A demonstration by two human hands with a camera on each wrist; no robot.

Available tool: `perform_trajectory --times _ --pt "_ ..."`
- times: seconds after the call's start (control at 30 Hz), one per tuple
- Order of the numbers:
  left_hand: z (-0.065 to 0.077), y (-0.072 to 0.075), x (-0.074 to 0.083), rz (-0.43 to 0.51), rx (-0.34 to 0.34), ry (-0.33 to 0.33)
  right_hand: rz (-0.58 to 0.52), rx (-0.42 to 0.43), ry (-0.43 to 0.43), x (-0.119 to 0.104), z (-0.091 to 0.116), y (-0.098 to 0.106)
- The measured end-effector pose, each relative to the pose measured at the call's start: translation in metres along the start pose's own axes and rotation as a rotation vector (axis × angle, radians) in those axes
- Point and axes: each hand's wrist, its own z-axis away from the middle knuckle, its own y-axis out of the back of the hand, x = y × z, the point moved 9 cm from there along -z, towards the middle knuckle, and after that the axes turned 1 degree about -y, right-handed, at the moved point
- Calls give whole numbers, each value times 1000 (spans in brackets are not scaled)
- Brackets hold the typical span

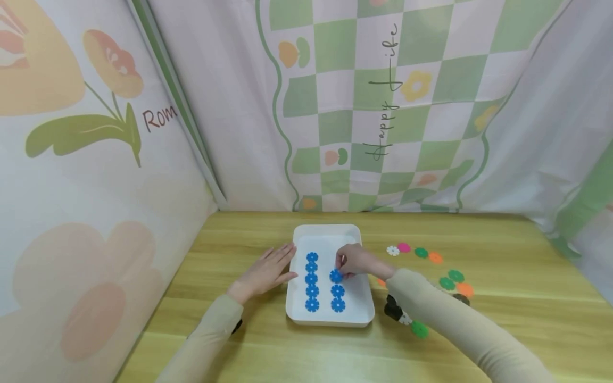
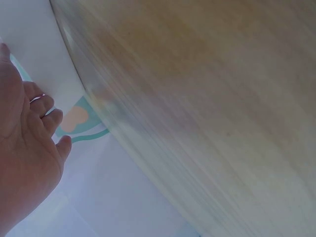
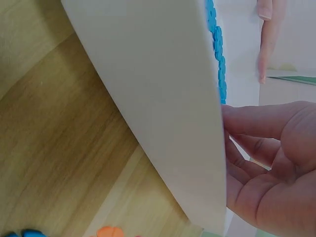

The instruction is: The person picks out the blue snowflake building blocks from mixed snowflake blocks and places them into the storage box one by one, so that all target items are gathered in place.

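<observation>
A white rectangular tray (image 1: 325,317) stands on the wooden table. Inside it, a column of several blue snowflake discs (image 1: 312,291) runs along the left side. Two more blue discs (image 1: 337,298) line up on the right. Just above those two, my right hand (image 1: 356,259) pinches a blue snowflake disc (image 1: 336,275) with thumb and fingers, low over the tray floor. In the right wrist view the tray wall hides the fingertips of the right hand (image 3: 276,163). My left hand (image 1: 268,269) lies with extended fingers against the tray's left rim; its palm shows in the left wrist view.
Right of the tray, loose discs lie on the table: a white disc (image 1: 392,250), a pink disc (image 1: 404,248), several green discs (image 1: 419,330), orange discs (image 1: 464,289) and black pieces (image 1: 392,308). A printed curtain (image 1: 239,133) hangs behind the table.
</observation>
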Motion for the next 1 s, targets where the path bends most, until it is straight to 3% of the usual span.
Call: perform_trajectory --times 0.77,1.0 --pt "1 3 3 30 -6 -1 24 17 -69 6 -2 -2" --pt "1 3 2 27 0 -2 -12 33 -8 0 2 13"
